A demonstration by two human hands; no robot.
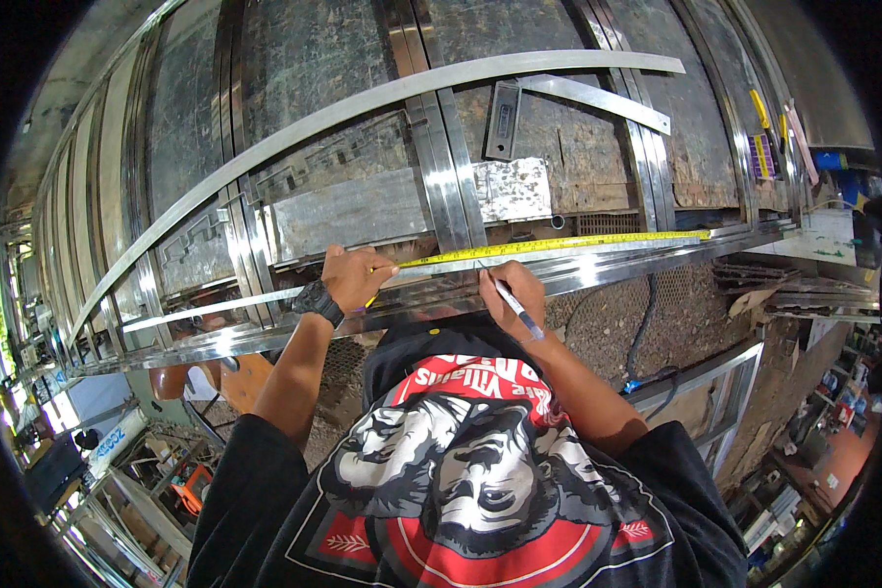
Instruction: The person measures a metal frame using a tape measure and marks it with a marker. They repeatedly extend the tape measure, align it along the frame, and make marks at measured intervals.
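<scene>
A yellow tape measure blade (559,243) lies stretched along a shiny metal bar (559,279) in front of me. My left hand (353,278), with a dark watch on its wrist, pinches the blade at its left end. My right hand (515,296) is closed around a white and dark pen (517,310). The pen's tip points up at the bar, just below the tape's edge; whether it touches the metal is too small to tell.
Beyond the bar, metal cross rails run over worn dark boards. A long flat metal strip (363,95) crosses them, beside a square (502,120) with a metal blade. A cable (646,318) hangs below the bar. A metal frame (740,397) stands at lower right.
</scene>
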